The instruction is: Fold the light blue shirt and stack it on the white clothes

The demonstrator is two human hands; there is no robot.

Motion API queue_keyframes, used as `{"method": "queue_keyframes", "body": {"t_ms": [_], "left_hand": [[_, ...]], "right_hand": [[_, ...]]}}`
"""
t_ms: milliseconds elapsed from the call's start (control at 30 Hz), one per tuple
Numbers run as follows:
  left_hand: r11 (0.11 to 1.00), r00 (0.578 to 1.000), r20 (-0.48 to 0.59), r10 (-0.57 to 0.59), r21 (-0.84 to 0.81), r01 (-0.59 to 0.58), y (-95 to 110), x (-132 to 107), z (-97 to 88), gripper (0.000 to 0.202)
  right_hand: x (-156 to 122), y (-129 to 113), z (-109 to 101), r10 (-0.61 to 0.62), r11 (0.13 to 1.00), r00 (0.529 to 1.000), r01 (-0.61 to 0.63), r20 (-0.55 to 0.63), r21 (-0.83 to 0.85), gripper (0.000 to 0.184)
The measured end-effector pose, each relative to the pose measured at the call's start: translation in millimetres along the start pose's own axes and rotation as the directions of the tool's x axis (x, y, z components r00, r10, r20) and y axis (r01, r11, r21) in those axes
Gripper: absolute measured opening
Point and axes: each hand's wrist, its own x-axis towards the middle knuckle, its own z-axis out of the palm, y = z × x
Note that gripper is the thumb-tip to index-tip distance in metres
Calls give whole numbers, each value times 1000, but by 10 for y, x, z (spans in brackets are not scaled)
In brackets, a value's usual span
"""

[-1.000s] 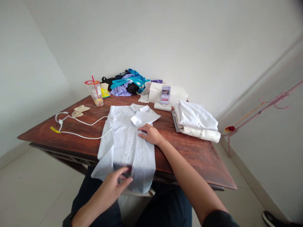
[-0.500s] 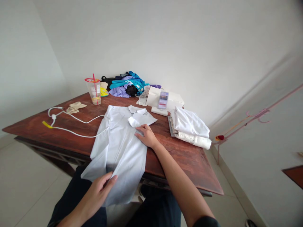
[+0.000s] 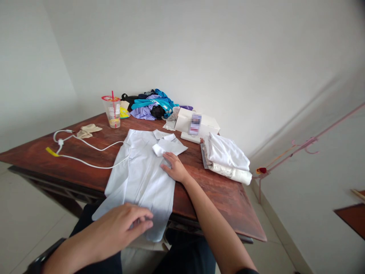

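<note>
A light blue shirt (image 3: 142, 171) lies front-down on the wooden table (image 3: 216, 198), collar at the far end, its hem hanging over the near edge. One short sleeve (image 3: 168, 146) is folded in across the back. My right hand (image 3: 174, 168) rests flat and open on the shirt's right side, just below that sleeve. My left hand (image 3: 125, 224) is at the hanging hem, fingers curled and pinching the fabric.
A white hanger (image 3: 85, 150) lies left of the shirt, with a beige cloth (image 3: 87, 130) and a plastic cup with a red straw (image 3: 111, 111) behind it. Coloured clothes (image 3: 151, 104) are piled at the back. A white box (image 3: 196, 122) and folded white garments (image 3: 226, 158) sit right.
My left hand has moved up over the hanging hem and its fingers have closed on the fabric. The right hand has stayed pressed on the shirt. The camera has shifted slightly.
</note>
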Motion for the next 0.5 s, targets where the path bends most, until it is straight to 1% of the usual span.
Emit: {"method": "queue_keyframes", "body": {"t_ms": [67,133,233,300,333,367,400,500], "left_hand": [[994,995,-43,95,-46,-97,124,265,-126,31],[986,984,-81,161,-29,-163,125,575,-213,30],[974,950,-213,227,71,-217,-44,1058,-298,30],[955,905,-315,287,161,-247,-199,1357,-337,32],[948,884,-351,309,192,-255,-273,1492,-352,35],[946,872,-376,313,209,-249,-341,1616,-365,37],[947,871,-385,306,216,-237,-402,1726,-375,38],[961,889,-384,250,208,-181,-549,1960,-397,34]], "right_hand": [[-3,-7,6,-4,999,997,7,79,-41,62],[-6,-21,0,11,996,989,2,145,-86,64],[-9,-50,-25,37,991,977,-8,210,-136,63],[-9,-66,-39,44,989,974,-11,222,-145,62],[-8,-71,-44,44,989,973,-11,225,-145,61],[-5,-73,-46,45,989,972,-11,230,-145,61],[-2,-73,-47,44,989,971,-9,235,-146,61],[6,-62,-41,43,989,969,-7,245,-148,59]]}}
